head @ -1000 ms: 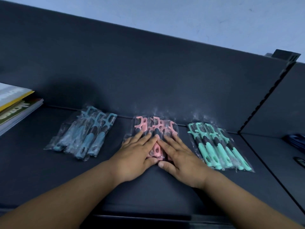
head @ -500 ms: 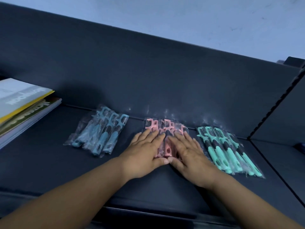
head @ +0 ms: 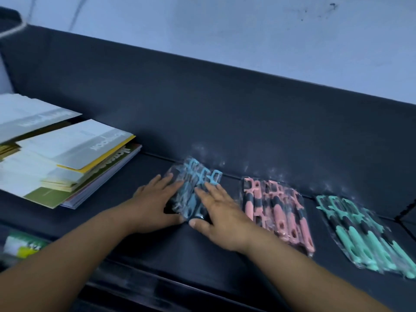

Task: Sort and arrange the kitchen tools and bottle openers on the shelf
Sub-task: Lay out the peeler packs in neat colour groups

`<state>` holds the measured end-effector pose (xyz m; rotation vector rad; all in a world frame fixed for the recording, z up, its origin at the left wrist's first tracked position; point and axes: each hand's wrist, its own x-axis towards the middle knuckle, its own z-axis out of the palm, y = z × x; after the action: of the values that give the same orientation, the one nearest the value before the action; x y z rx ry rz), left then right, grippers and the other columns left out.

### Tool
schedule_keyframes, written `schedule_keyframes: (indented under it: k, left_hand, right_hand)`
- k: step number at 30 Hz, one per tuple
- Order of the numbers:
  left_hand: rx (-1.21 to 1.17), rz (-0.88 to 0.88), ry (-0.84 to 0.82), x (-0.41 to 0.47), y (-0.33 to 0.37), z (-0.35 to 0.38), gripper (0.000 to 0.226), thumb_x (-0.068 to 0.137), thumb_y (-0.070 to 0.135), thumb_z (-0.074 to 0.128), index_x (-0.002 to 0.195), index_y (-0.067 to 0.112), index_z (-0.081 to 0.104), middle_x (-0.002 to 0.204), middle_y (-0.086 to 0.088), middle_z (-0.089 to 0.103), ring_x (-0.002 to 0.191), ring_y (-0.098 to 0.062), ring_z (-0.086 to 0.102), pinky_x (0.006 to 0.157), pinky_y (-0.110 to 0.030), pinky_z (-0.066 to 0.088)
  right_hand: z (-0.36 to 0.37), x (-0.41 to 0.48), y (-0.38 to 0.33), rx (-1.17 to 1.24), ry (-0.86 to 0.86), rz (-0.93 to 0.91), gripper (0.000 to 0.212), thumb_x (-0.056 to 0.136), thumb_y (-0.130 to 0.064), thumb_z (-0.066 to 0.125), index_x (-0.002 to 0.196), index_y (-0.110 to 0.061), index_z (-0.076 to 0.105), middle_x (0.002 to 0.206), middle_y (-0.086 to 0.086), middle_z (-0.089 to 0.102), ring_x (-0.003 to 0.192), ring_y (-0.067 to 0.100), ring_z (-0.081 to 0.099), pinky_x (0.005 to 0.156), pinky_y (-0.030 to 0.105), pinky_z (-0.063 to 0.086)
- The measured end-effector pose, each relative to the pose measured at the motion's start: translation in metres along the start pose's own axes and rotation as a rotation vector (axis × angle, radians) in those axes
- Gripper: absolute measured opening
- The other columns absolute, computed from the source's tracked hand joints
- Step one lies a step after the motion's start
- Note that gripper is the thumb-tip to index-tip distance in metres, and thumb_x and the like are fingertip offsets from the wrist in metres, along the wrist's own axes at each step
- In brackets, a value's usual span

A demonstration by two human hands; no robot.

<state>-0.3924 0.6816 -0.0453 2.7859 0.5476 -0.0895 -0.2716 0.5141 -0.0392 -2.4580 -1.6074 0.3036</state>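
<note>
Three bundles of bagged kitchen tools lie in a row on the dark shelf (head: 225, 262). The blue bundle (head: 195, 190) is on the left, and both hands lie flat against it. My left hand (head: 155, 203) presses its left side with straight fingers. My right hand (head: 220, 212) presses its right side, thumb at the bundle's near end. The pink bundle (head: 279, 212) lies uncovered just right of my right hand. The mint-green bundle (head: 364, 235) lies farthest right.
A stack of notebooks and booklets (head: 67, 158) sits at the left, close to the blue bundle. The shelf's dark back panel (head: 225, 113) rises behind the bundles. A green-and-white item (head: 22, 246) shows on a lower level at the left edge.
Both hands left the pink bundle and moved left onto the blue bundle, which now lies straighter. The view has swung left, showing more of the notebooks.
</note>
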Motion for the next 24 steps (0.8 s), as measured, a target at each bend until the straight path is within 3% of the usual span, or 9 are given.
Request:
schedule_keyframes:
  k: [4, 7, 10, 13, 15, 17, 21, 24]
  left_hand:
    - [-0.039, 0.053, 0.016, 0.003, -0.005, 0.009, 0.094, 0.083, 0.065, 0.053, 0.153, 0.03, 0.001, 0.161, 0.0, -0.004, 0.148, -0.015, -0.001, 0.12, -0.036, 0.008]
    - [-0.086, 0.086, 0.014, 0.002, -0.004, 0.009, 0.097, 0.081, 0.068, 0.052, 0.152, 0.032, -0.003, 0.158, 0.009, -0.017, 0.147, -0.012, -0.009, 0.121, -0.036, 0.008]
    - [0.019, 0.123, -0.01, 0.002, -0.001, 0.004, 0.104, 0.066, 0.087, 0.025, 0.149, 0.037, -0.014, 0.149, 0.016, -0.032, 0.143, -0.011, -0.023, 0.12, -0.041, 0.003]
    - [0.119, 0.089, -0.003, 0.005, -0.002, 0.002, 0.111, 0.052, 0.09, 0.006, 0.15, 0.038, -0.008, 0.159, 0.011, -0.011, 0.146, -0.016, -0.016, 0.118, -0.043, 0.004]
    - [0.124, 0.095, 0.033, 0.006, -0.004, 0.003, 0.11, 0.053, 0.092, 0.007, 0.15, 0.041, -0.003, 0.159, 0.009, 0.002, 0.147, -0.018, -0.013, 0.118, -0.044, 0.005]
    - [0.077, 0.112, 0.022, 0.006, -0.006, 0.005, 0.11, 0.055, 0.095, 0.02, 0.149, 0.043, -0.004, 0.158, 0.01, 0.0, 0.145, -0.016, -0.019, 0.119, -0.043, 0.003]
    - [0.021, 0.113, -0.013, 0.005, -0.005, 0.007, 0.102, 0.078, 0.073, 0.043, 0.15, 0.03, -0.015, 0.158, 0.011, -0.018, 0.139, -0.005, -0.028, 0.119, -0.037, -0.001]
    - [0.103, 0.069, -0.018, 0.008, -0.003, 0.003, 0.107, 0.073, 0.083, 0.034, 0.152, 0.026, -0.01, 0.16, 0.01, -0.011, 0.144, -0.011, -0.019, 0.118, -0.038, 0.001]
  right_hand:
    - [0.005, 0.013, -0.006, -0.025, -0.059, 0.038, 0.081, 0.089, -0.064, 0.042, 0.152, -0.031, 0.003, 0.161, -0.002, -0.007, 0.147, 0.021, -0.011, 0.121, 0.038, 0.002]
    - [0.003, 0.009, -0.001, -0.071, -0.042, 0.038, 0.083, 0.087, -0.068, 0.041, 0.152, -0.03, 0.007, 0.161, -0.003, -0.006, 0.147, 0.019, -0.011, 0.121, 0.038, 0.002]
    - [-0.003, 0.009, 0.001, -0.081, -0.072, 0.029, 0.083, 0.086, -0.071, 0.036, 0.15, -0.039, -0.006, 0.158, -0.01, -0.021, 0.144, 0.018, -0.024, 0.12, 0.042, -0.003]
    - [-0.004, 0.016, 0.0, -0.104, -0.141, 0.037, 0.078, 0.087, -0.073, 0.029, 0.148, -0.044, -0.01, 0.159, -0.011, -0.013, 0.143, 0.021, -0.026, 0.118, 0.043, -0.008]
    - [-0.004, 0.017, 0.002, -0.089, -0.14, 0.051, 0.077, 0.087, -0.072, 0.031, 0.151, -0.041, 0.001, 0.16, -0.012, -0.004, 0.144, 0.022, -0.023, 0.119, 0.044, -0.006]
    - [-0.002, 0.012, 0.007, -0.078, -0.13, 0.05, 0.075, 0.086, -0.072, 0.033, 0.15, -0.04, 0.009, 0.16, -0.015, -0.005, 0.144, 0.021, -0.023, 0.119, 0.044, -0.004]
    - [0.001, 0.009, 0.004, -0.058, -0.131, 0.028, 0.081, 0.084, -0.074, 0.038, 0.144, -0.052, -0.013, 0.155, -0.015, -0.026, 0.142, 0.022, -0.028, 0.119, 0.047, -0.005]
    - [0.0, 0.017, -0.002, -0.07, -0.124, 0.029, 0.077, 0.084, -0.073, 0.038, 0.144, -0.054, -0.006, 0.157, -0.013, -0.022, 0.144, 0.025, -0.024, 0.117, 0.048, -0.005]
